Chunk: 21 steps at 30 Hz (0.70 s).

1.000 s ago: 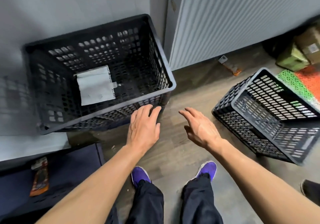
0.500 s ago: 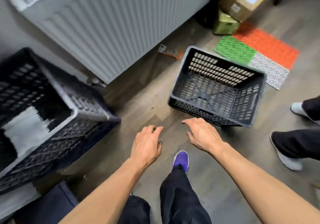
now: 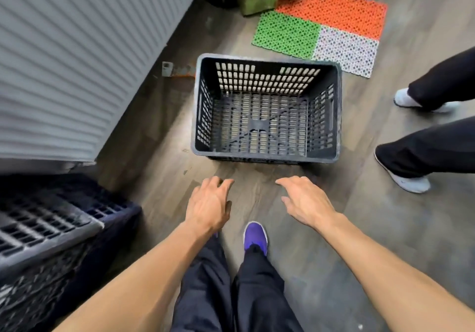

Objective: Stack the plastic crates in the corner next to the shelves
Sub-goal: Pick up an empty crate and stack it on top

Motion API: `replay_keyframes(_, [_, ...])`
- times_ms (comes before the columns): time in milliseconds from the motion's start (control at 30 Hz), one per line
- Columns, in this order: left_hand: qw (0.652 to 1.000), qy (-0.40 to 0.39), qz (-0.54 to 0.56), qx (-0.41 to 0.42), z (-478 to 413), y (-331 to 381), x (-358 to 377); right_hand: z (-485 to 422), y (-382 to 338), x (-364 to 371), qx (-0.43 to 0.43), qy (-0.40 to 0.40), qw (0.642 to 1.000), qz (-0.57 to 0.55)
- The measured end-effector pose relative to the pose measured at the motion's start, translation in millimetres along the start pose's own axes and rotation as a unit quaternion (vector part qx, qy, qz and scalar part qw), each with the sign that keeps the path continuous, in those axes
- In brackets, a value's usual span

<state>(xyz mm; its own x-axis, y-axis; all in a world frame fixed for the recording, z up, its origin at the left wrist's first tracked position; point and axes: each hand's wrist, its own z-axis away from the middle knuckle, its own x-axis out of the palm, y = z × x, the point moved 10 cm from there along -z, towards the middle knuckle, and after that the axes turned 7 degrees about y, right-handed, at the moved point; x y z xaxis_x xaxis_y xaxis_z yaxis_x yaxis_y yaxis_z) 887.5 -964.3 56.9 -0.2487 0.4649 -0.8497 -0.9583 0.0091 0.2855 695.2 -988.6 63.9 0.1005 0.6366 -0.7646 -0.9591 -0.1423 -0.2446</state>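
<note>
fingers loose and spread on both left hand (image 3: pixel 208 204) and right hand (image 3: pixel 307 201), holding nothing, just short of the empty black crate (image 3: pixel 266 158) on the floor; looks light, rigid, best gripped at opposite rims.

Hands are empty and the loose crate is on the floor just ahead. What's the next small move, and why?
Probably lower both hands onto the side rims of the black crate. The left hand and right hand hover open short of its near wall, holding nothing; it sits upright and empty on the floor. A two-sided grip should lift it level.
</note>
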Motion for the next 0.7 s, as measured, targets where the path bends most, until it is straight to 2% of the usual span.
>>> replay_keyframes(133, [0.999, -0.005, -0.033, 0.016, -41.1, -16.3, 8.1, -21.6, 11.3, 13.2, 0.023, 0.004, 1.000, -0.019])
replay_keyframes(267, [0.997, 0.008, -0.048, 0.052, -91.6, -38.1, 23.6, -66.5, 20.2, 31.1, 0.052, 0.042, 0.997, -0.033])
replay_keyframes(433, [0.994, -0.014, -0.074, 0.077, -133.0, -65.7, 50.3, -120.2, 19.8, 49.5, 0.046, 0.081, 0.996, 0.012])
replay_keyframes(600, [0.990, -0.085, -0.087, 0.070, -159.7, -82.0, 88.0, -155.6, 31.6, 76.3, 0.052, 0.022, 0.996, 0.063])
replay_keyframes(700, [0.990, -0.084, -0.099, 0.055, -177.4, -86.4, 102.2, -168.3, 43.2, 86.8, 0.073, -0.004, 0.995, 0.071])
